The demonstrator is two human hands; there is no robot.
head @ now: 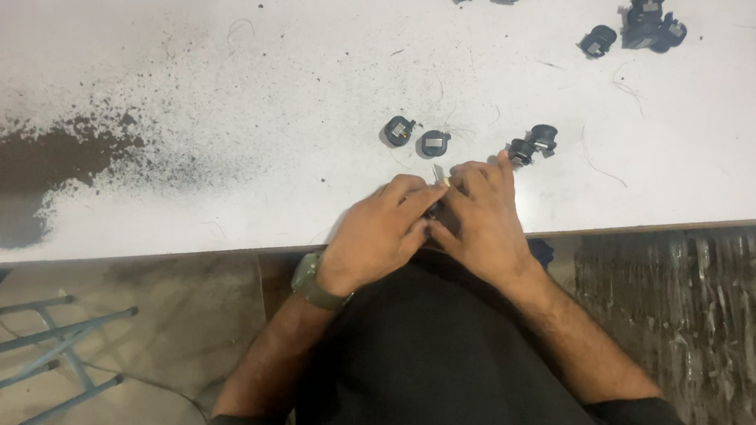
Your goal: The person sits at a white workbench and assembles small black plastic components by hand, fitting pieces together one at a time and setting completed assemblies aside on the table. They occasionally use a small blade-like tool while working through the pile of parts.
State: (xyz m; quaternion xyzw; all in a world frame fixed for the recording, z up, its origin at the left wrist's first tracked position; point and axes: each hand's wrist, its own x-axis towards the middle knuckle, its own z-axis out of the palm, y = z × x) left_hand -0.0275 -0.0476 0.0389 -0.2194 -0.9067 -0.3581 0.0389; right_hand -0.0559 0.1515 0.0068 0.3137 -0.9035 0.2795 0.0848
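Your left hand (381,233) & right hand (479,220), fingers clamped together on a small part (440,180) at counter (227,63) edge; black caps (416,137) near.

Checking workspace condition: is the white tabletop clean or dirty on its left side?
Dirty: dark powder lies spread across the left of the white table.

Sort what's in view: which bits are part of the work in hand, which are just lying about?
In hand:
- left hand and right hand, closed together on a small dark part with metal prongs
- four small black round parts on the white table just beyond the fingers

Lying about:
- more black parts at the far edge
- dark powder patch
- blue stool frame on the floor
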